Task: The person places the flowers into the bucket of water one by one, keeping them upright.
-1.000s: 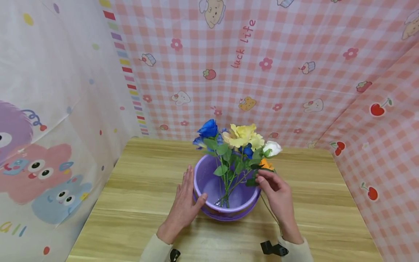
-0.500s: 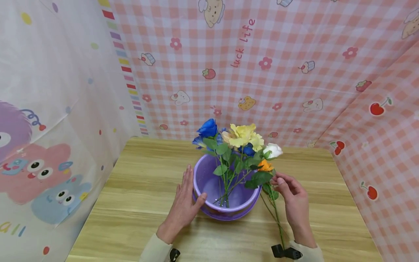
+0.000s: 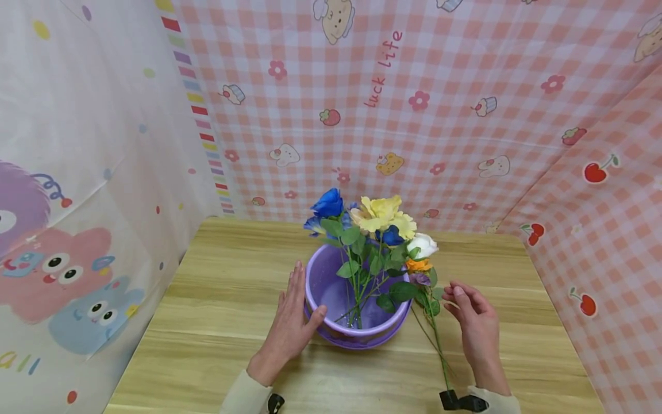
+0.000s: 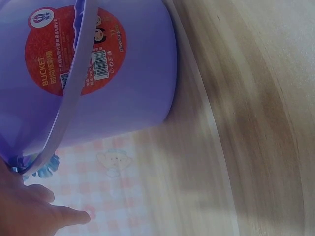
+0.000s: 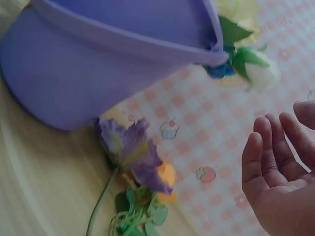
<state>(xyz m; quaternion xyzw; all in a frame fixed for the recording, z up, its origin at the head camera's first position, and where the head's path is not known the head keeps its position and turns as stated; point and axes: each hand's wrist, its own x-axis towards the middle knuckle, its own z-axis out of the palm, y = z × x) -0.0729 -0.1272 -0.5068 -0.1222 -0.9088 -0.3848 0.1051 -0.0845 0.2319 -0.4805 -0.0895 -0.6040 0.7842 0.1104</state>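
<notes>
— Bucket (image 3: 357,322)?
— Mid-counter (image 3: 207,322); flat left hand (image 3: 289,328) pressed at its 9 o'clock wall.
— Flower (image 3: 420,280)?
— Laid outside at 3 o'clock; right hand (image 3: 476,325) beside, loosely spread, nothing held.

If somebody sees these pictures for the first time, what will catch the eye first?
First the purple bucket in the middle of the wooden table, with blue, yellow and white flowers standing in it. The left hand rests against its side. Right of it an orange and purple flower stem lies beside the empty right hand.
</notes>
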